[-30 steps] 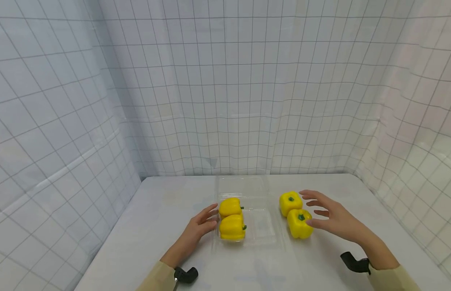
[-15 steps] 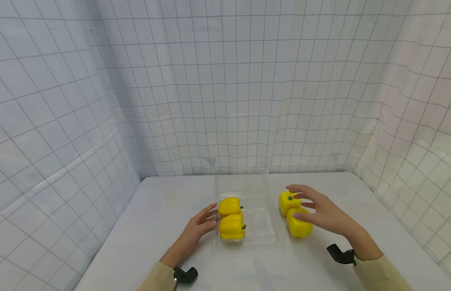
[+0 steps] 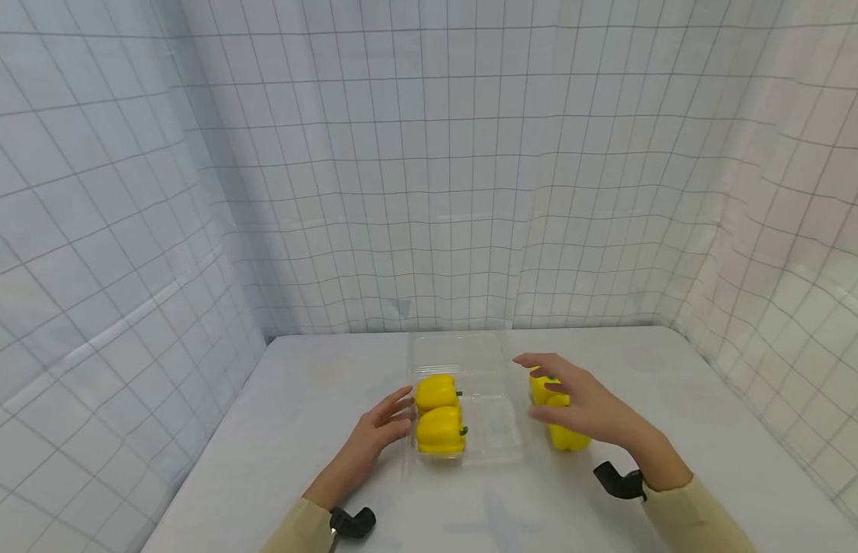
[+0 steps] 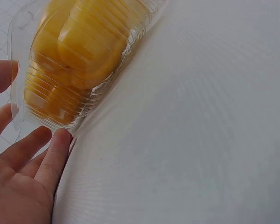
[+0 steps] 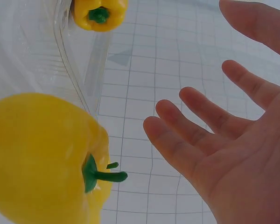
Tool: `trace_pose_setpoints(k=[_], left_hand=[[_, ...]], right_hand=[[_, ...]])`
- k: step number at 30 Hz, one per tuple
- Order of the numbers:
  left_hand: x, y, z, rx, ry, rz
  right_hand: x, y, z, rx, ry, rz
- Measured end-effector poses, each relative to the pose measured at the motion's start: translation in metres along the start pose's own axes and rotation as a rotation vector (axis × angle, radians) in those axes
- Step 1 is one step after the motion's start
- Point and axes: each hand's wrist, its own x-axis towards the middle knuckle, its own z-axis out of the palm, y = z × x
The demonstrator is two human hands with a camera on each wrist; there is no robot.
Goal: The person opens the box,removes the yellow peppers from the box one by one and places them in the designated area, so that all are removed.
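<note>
Two yellow bell peppers, a far one and a near one, lie side by side in the left part of a clear plastic container. My left hand rests against the container's left side; in the left wrist view its fingertips touch the ribbed wall and rim. Right of the container two more peppers stand on the table, a back one and a front one. My right hand hovers over them, fingers spread and holding nothing, partly hiding both. The right wrist view shows the hand apart from the large pepper.
The container's lid half lies folded back toward the far edge of the white table. White grid-patterned curtains enclose the table at the back and both sides. Each wrist carries a black camera mount.
My right hand has moved left from beside the two loose peppers to above them. The left hand and all the peppers stay where they were.
</note>
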Motion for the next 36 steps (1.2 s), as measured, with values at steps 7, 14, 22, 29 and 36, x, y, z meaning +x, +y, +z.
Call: trace_pose_setpoints(k=[7, 14, 22, 29, 36], left_hand=[[0.000, -0.002, 0.000, 0.011, 0.000, 0.008], [0.000, -0.002, 0.000, 0.019, 0.006, 0.004], [0.001, -0.005, -0.001, 0.032, 0.003, 0.008], [0.001, -0.005, -0.001, 0.017, 0.001, 0.006], [0.001, -0.006, -0.001, 0.020, 0.012, 0.001]], right_hand=[[0.011, -0.006, 0.013, 0.036, -0.017, -0.005], [0.020, -0.010, 0.027, 0.079, -0.053, -0.001], [0.028, -0.012, 0.044, 0.077, -0.075, 0.025], [0.033, -0.011, 0.059, 0.086, -0.097, 0.034], [0.039, -0.008, 0.074, 0.076, -0.116, 0.020]])
